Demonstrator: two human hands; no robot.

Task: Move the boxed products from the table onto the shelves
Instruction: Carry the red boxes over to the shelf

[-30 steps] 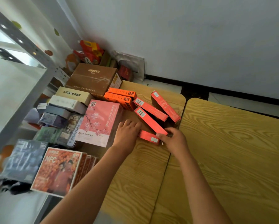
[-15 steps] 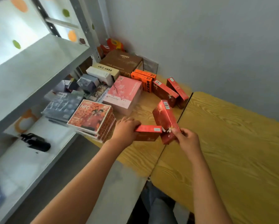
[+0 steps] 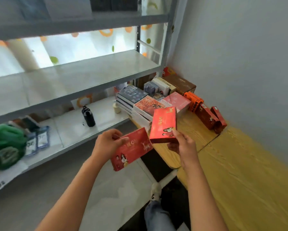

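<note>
My left hand grips one end of a flat red box, held in the air left of the table's near corner. My right hand pinches the lower edge of a second red box, which stands upright in the air over the table's edge. The wooden table carries two more red boxes, orange boxes, a pink box, stacked flat boxes and a brown carton. The grey metal shelves stand to the left.
The lower shelf holds a black bottle, a green bag and small packets. The middle shelf shows a bare grey surface. Dark boxes sit on the top shelf. My leg and shoe are below, by the table's edge.
Both hands have lifted their red boxes off the table and carried them left, apart from each other. The view has swung left toward the shelves.
</note>
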